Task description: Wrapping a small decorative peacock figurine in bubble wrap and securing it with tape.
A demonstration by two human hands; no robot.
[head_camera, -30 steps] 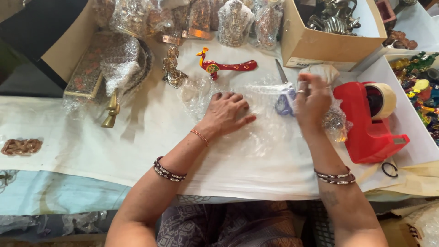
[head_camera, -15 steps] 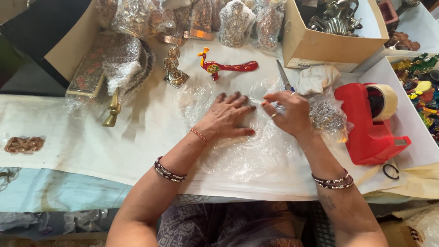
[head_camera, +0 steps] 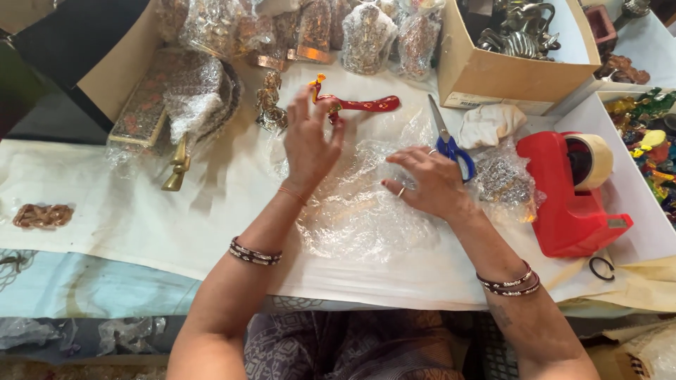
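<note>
Overhead, the head view shows the right hand (head_camera: 431, 184) spread flat, pressing a sheet of bubble wrap (head_camera: 355, 211) onto the white table cover (head_camera: 141, 218). The left hand (head_camera: 310, 144), fingers open, reaches toward a red bird-shaped ornament (head_camera: 355, 104) just beyond it. Blue-handled scissors (head_camera: 447, 141) lie beside the right hand, near a red tape dispenser (head_camera: 574, 197).

Single head-worn view, looking steeply down, close over white-covered table (head_camera: 141, 225); no second view.
</note>
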